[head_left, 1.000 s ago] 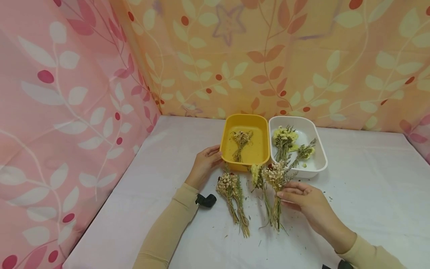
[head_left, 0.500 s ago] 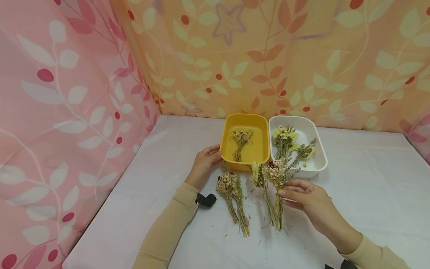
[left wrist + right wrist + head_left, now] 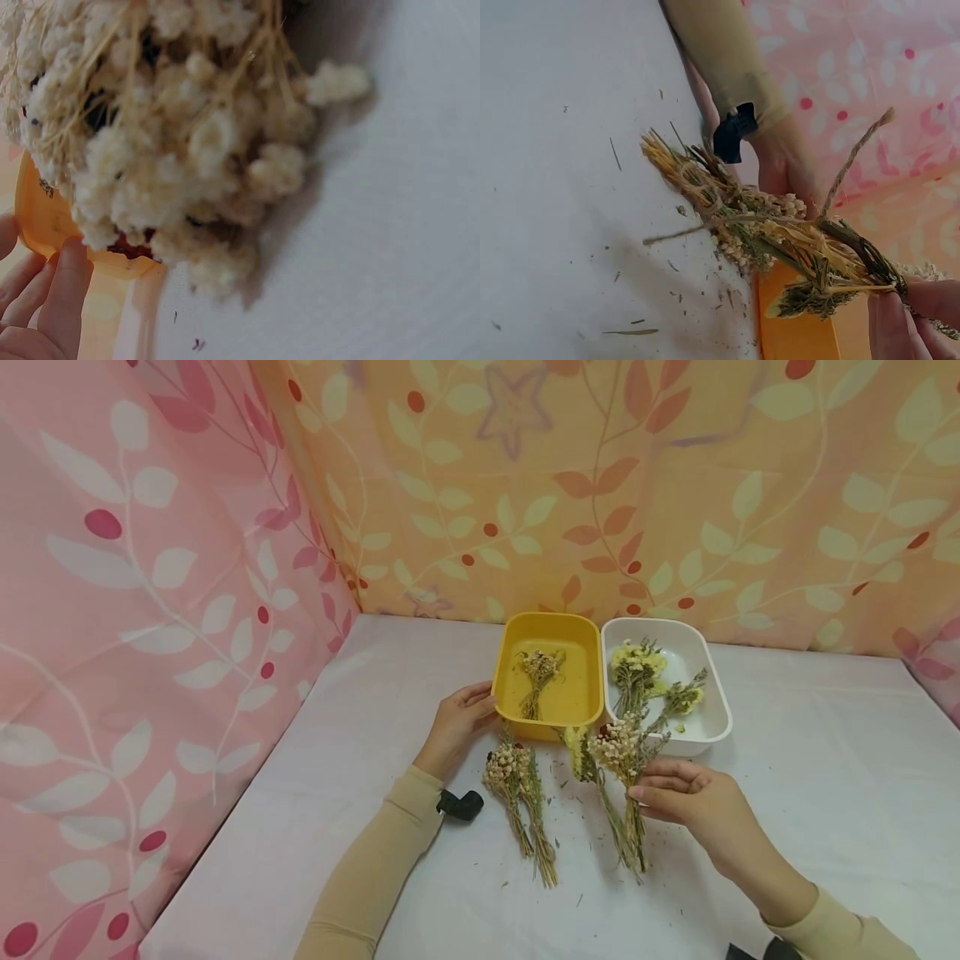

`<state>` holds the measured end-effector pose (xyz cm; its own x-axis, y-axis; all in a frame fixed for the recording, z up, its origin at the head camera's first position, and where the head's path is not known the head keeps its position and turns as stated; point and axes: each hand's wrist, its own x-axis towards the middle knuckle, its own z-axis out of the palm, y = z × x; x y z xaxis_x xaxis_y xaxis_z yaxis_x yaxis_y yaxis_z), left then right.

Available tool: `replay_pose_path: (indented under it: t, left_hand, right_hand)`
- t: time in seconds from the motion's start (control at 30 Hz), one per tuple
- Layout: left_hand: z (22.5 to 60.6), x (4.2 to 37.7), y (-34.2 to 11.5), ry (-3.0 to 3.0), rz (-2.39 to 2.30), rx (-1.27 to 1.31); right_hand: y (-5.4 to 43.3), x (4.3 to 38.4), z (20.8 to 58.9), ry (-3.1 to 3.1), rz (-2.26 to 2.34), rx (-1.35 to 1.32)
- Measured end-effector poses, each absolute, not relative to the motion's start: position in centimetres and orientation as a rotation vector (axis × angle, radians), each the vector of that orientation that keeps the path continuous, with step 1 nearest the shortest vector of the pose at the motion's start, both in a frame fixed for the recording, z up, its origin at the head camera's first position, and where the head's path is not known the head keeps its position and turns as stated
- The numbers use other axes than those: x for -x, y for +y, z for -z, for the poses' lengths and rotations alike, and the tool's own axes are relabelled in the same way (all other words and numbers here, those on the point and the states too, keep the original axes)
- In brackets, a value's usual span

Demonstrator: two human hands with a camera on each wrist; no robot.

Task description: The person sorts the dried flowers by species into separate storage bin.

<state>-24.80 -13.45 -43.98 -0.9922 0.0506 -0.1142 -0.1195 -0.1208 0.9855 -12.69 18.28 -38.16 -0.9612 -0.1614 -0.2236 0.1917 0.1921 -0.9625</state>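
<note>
My left hand [image 3: 459, 727] touches the near left corner of a yellow tray [image 3: 495, 681], its fingers fairly straight against the wall. A small dried flower bunch [image 3: 538, 677] lies in that tray. My right hand [image 3: 697, 797] pinches the stems of a dried flower bunch [image 3: 618, 747] with cream blossoms; a yellow flower head [image 3: 580, 752] hangs along its left side. Twine [image 3: 859, 161] sticks out from the stems in the right wrist view. On the cloth between my hands lies another cream bunch [image 3: 510, 768], which fills much of the left wrist view [image 3: 180, 150].
A white tray [image 3: 716, 681] stands against the yellow one's right side, holding yellow dried flowers [image 3: 637, 664]. Crumbs and stem bits litter the white cloth [image 3: 825, 777]. Patterned fabric hangs behind [image 3: 675, 485] and at the left [image 3: 187, 610].
My right hand has shifted slightly to the right with the dried flower bunch, the stem ends swinging right too. My left hand stays at the yellow tray.
</note>
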Motion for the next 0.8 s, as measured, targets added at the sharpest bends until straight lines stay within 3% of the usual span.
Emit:
replay_pose_path:
  t: [0.47,0.8]
  left_hand:
    - [44.1,25.0,-13.4,1.976,-2.284,0.082]
    - [44.0,25.0,-13.5,1.948,-2.301,0.075]
  right_hand:
    - [18.5,12.8,42.5,2.133,1.693,-0.200]
    - [18.0,12.0,42.0,2.163,1.688,-0.136]
